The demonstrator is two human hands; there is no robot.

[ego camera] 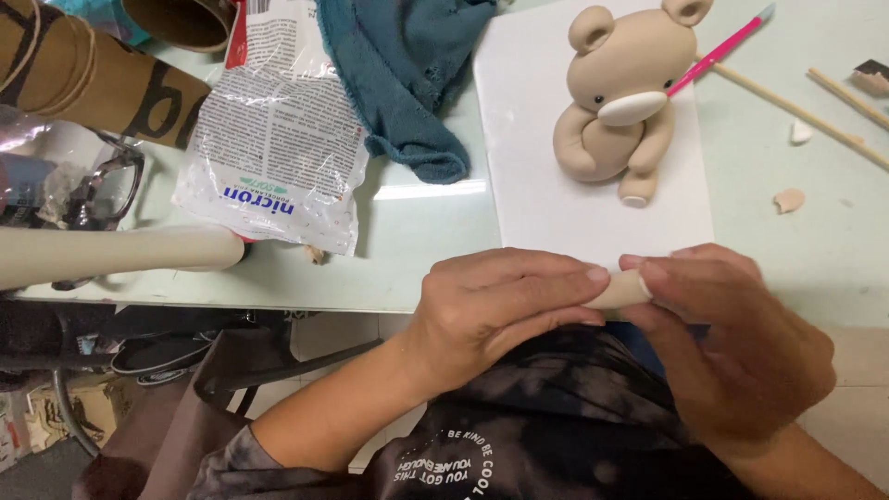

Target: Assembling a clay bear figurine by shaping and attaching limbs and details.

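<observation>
Both hands, left hand and right hand, pinch a beige clay roll between closed fingertips, while the clay bear sits nearly complete on the bench.

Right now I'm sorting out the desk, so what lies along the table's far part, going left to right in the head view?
Cardboard tube → white plastic bag → teal cloth → clay bear on the white board → pink tool → wooden sticks.
</observation>
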